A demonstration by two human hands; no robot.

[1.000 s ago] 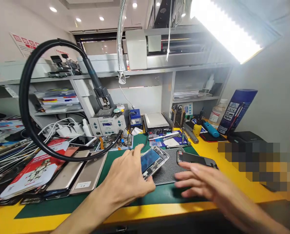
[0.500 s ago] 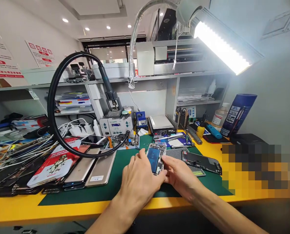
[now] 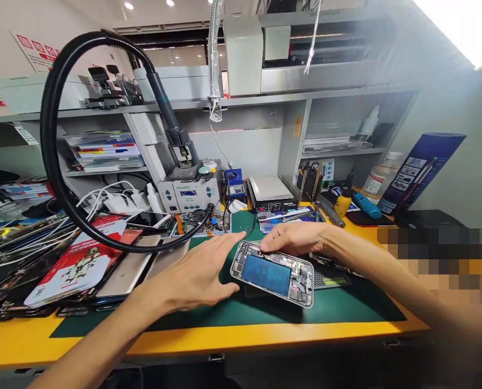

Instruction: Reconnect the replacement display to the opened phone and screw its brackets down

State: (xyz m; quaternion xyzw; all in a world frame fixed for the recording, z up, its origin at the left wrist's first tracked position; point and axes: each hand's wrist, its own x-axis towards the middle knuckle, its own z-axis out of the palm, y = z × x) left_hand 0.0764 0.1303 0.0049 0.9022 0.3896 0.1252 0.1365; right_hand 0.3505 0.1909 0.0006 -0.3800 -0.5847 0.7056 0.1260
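One phone body (image 3: 272, 274), face uncovered, held above green mat (image 3: 354, 305). Your right hand (image 3: 293, 237) has grip pinched on far edge. Your left hand (image 3: 202, 270) spread near left end, grip empty. Opening judged done; body not closed up.

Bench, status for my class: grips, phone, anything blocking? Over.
Right grip pinching opened phone by its upper edge. Left grip open nearby, contact unclear. Innards exposed, over green mat. Phone partly hiding perforated pad.
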